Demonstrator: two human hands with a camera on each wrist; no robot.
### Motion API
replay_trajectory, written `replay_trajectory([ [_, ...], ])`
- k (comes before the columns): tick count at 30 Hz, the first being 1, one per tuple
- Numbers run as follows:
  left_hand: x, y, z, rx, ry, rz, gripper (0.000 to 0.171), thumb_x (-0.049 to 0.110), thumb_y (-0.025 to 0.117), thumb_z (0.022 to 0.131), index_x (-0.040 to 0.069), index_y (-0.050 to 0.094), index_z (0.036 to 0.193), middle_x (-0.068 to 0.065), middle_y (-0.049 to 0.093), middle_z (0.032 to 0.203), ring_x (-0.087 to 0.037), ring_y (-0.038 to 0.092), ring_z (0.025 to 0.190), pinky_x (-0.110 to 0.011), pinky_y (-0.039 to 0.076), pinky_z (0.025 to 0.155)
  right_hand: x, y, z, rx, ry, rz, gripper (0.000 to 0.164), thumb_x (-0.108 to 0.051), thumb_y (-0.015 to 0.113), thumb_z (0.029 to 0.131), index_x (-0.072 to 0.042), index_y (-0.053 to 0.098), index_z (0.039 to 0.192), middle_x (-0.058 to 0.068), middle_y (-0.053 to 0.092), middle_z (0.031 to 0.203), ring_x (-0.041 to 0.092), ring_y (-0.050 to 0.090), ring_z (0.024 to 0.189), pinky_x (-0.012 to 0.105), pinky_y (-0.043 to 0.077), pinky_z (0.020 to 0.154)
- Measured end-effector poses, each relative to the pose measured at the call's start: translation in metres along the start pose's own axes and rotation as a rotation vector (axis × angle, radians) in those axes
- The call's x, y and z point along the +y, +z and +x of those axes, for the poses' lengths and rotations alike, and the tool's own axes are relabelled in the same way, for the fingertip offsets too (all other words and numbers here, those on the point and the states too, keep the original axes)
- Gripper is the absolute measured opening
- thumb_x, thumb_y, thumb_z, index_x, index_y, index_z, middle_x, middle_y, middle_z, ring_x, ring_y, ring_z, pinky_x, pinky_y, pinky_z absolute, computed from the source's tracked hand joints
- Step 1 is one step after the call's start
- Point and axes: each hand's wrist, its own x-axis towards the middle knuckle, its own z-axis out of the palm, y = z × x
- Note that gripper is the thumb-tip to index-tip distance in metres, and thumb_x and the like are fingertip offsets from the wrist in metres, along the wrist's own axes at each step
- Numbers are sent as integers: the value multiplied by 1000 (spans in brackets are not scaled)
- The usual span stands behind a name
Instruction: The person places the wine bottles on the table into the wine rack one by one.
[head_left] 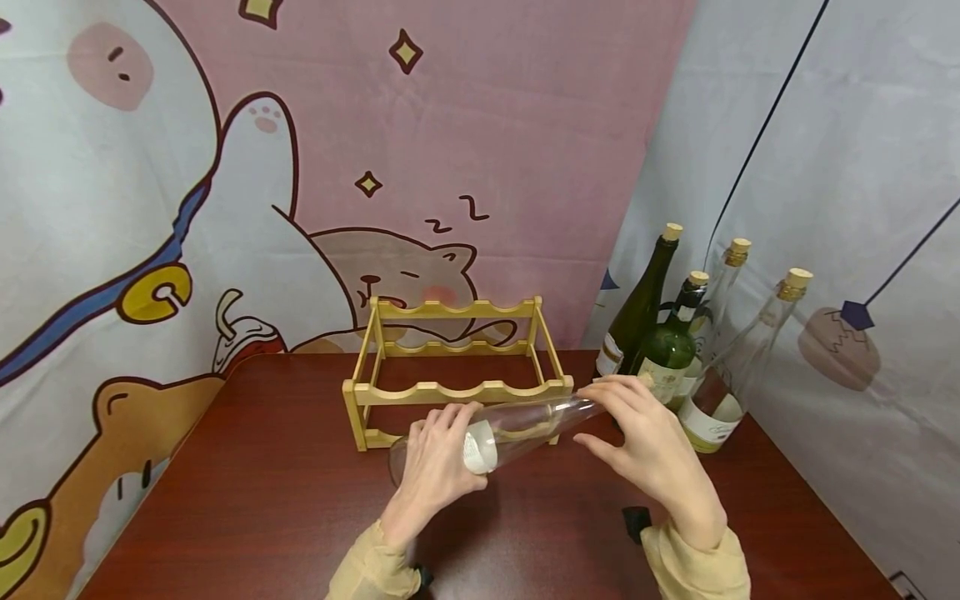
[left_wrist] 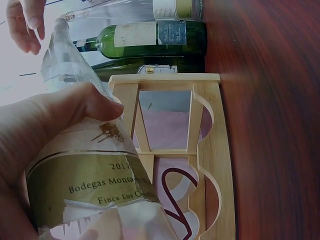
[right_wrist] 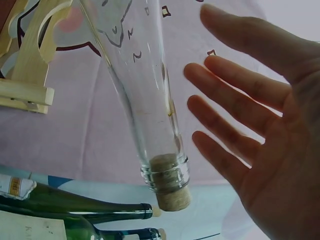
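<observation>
My left hand (head_left: 437,461) grips the body of a clear glass wine bottle (head_left: 521,427), which lies tilted in the air with its neck towards the right. In the left wrist view the thumb lies across the bottle above its torn gold and white label (left_wrist: 95,175). A cork (right_wrist: 172,197) plugs the bottle's mouth. My right hand (head_left: 651,446) is beside the neck with its fingers spread; in the right wrist view a gap shows between fingertips and glass. Just behind the bottle stands a wooden wine rack (head_left: 457,395) with scalloped rails.
At the back right stand several corked bottles: a dark green one (head_left: 641,312), a shorter green one (head_left: 667,346) and clear ones, including the front clear bottle (head_left: 738,367). The reddish-brown table (head_left: 247,492) meets a cartoon-printed cloth (head_left: 525,167) behind and at the sides.
</observation>
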Motion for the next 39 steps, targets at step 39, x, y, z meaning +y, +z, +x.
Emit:
replay_trajectory([
  [39,3,0,-2,-9,99,133,98,37,94,32,21,58,121,-1,64,107,-25,59,94,-44,45,78,6,33,-3,-366,87,-186,60,-21,86,57,-9,63,111,3,70,97,23,63,92,43,51,84],
])
